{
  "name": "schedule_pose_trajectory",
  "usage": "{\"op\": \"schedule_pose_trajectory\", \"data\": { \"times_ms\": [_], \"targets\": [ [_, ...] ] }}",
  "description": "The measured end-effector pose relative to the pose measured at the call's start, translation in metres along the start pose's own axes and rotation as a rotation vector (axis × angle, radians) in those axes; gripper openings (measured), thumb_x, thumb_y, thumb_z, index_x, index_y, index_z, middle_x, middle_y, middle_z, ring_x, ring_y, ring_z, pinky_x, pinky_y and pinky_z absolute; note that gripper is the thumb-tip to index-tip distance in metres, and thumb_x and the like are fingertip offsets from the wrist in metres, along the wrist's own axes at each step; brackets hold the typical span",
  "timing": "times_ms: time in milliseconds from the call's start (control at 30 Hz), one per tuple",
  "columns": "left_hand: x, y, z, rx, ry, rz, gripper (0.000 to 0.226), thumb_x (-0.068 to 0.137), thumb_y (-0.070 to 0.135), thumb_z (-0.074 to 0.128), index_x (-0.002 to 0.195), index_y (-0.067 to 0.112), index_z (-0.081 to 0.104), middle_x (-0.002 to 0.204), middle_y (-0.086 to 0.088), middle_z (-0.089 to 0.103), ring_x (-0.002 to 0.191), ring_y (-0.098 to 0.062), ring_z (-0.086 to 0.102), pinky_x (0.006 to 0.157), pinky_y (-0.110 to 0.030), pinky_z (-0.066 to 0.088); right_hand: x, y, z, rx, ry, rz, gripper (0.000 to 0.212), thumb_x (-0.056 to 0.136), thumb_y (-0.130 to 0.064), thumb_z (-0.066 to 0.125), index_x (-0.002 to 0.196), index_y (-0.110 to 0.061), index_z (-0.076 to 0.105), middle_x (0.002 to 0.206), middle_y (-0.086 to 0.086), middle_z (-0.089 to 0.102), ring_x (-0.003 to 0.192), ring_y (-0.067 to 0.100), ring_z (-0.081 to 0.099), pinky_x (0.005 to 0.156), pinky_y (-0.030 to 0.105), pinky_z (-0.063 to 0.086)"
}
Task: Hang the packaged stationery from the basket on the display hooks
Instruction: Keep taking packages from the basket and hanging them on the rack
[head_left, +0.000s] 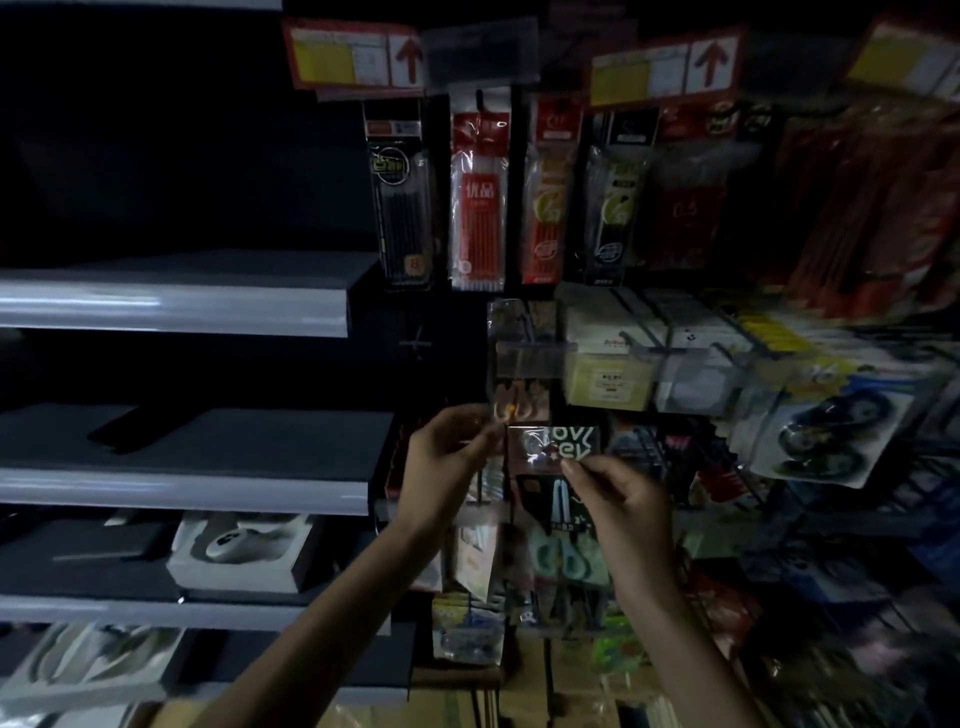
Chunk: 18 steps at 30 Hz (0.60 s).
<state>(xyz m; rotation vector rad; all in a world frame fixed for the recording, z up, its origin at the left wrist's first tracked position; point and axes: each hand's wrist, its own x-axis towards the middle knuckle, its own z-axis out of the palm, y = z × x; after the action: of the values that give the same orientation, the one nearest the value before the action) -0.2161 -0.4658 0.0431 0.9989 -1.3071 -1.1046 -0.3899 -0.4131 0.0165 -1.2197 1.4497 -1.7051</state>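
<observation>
Pretty dark in here, but both hands are up at the hook wall on one scissors pack (560, 470), the one with green handles and a black header card. It sits mid-rack, just under another clear pack (519, 364) of orange-handled scissors. The left hand (451, 457) has thumb and forefinger pinched on the pack's top left corner. The right hand (621, 501) pinches the header's right edge, other fingers curled under. Above them I count four pen packs (478, 200) hanging in a row that I can make out, and the ones further right are too blurry to count. There are two red arrow tags (353, 58) on top and three grey shelves (171, 309) off to the left.
</observation>
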Motion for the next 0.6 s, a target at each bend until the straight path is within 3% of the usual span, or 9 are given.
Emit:
{"op": "schedule_pose_trajectory", "data": {
  "times_ms": [167, 300, 400, 467, 600],
  "targets": [
    [0.025, 0.026, 0.004, -0.048, -0.046, 0.021, 0.02, 0.097, 0.016, 0.074, 0.117, 0.019, 0.073, 0.103, -0.005, 0.08, 0.092, -0.015, 0.076, 0.077, -0.026, 0.057, 0.004, 0.0, 0.001, -0.001, 0.042, 0.021, 0.013, 0.093, -0.021, 0.075, 0.084, -0.03, 0.074, 0.079, -0.02, 0.075, 0.079, -0.008, 0.068, 0.068, 0.006, 0.05],
    [0.023, 0.037, 0.006, -0.084, -0.121, 0.063, 0.016, 0.1, 0.011, 0.07, 0.11, -0.001, 0.072, 0.085, -0.009, 0.074, 0.08, -0.017, 0.07, 0.081, -0.034, 0.056, 0.013, -0.003, 0.005, 0.0, 0.06, 0.023, 0.015, 0.094, -0.022, 0.075, 0.084, -0.033, 0.073, 0.081, -0.014, 0.075, 0.08, -0.006, 0.069, 0.067, 0.006, 0.05],
    [0.02, 0.051, 0.003, -0.072, -0.193, 0.148, 0.018, 0.102, 0.011, 0.066, 0.116, 0.002, 0.071, 0.087, -0.011, 0.072, 0.079, -0.021, 0.066, 0.081, -0.038, 0.058, 0.021, -0.009, 0.01, 0.046, 0.059, 0.029, 0.013, 0.094, -0.023, 0.075, 0.082, -0.027, 0.075, 0.077, -0.011, 0.076, 0.072, -0.004, 0.068, 0.063, 0.009, 0.049],
    [0.021, 0.061, 0.001, -0.012, -0.195, 0.196, 0.021, 0.103, 0.007, 0.064, 0.123, 0.008, 0.071, 0.09, -0.012, 0.075, 0.081, -0.018, 0.068, 0.08, -0.036, 0.059, 0.028, -0.015, 0.016, 0.067, 0.053, 0.031, 0.009, 0.095, -0.025, 0.074, 0.089, -0.019, 0.078, 0.081, -0.01, 0.077, 0.079, 0.004, 0.071, 0.066, 0.013, 0.051],
    [0.027, 0.072, -0.002, 0.056, -0.195, 0.216, 0.027, 0.106, 0.003, 0.056, 0.131, 0.006, 0.067, 0.109, -0.024, 0.074, 0.094, -0.024, 0.071, 0.085, -0.04, 0.061, 0.044, -0.014, 0.027, 0.057, 0.061, -0.034, 0.028, 0.097, -0.034, 0.071, 0.092, -0.007, 0.076, 0.09, 0.018, 0.073, 0.087, 0.032, 0.066, 0.07, 0.032, 0.045]
  ]
}}
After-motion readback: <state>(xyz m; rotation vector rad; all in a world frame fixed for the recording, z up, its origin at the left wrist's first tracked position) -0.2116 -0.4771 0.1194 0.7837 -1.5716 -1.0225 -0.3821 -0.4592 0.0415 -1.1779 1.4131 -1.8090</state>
